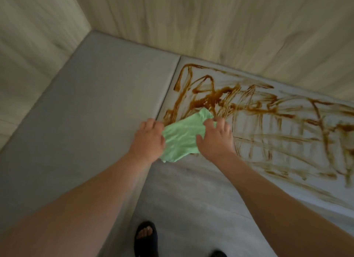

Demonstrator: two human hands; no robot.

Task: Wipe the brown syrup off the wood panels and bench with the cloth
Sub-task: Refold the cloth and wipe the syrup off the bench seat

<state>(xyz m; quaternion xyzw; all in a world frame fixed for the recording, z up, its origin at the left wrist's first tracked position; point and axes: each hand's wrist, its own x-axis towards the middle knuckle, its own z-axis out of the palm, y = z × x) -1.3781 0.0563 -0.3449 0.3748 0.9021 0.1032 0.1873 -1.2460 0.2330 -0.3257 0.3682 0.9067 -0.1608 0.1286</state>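
Note:
A light green cloth (182, 137) lies spread on the grey bench (95, 95), at the left end of the smeared cushion. My left hand (148, 140) rests on the cloth's left edge with its fingers bent. My right hand (215, 138) presses the cloth's right side, fingers spread and bent over it. Brown syrup (214, 97) lies thickest just beyond the cloth and runs in thinner streaks (287, 141) far to the right across the cushion. The cloth's far corner touches the thick patch.
Pale wood panels (229, 26) rise behind the bench and another panel (28, 46) stands at the left, forming a corner. A seam (170, 88) divides the clean left cushion from the smeared one. My sandalled foot (146, 237) stands on the floor below.

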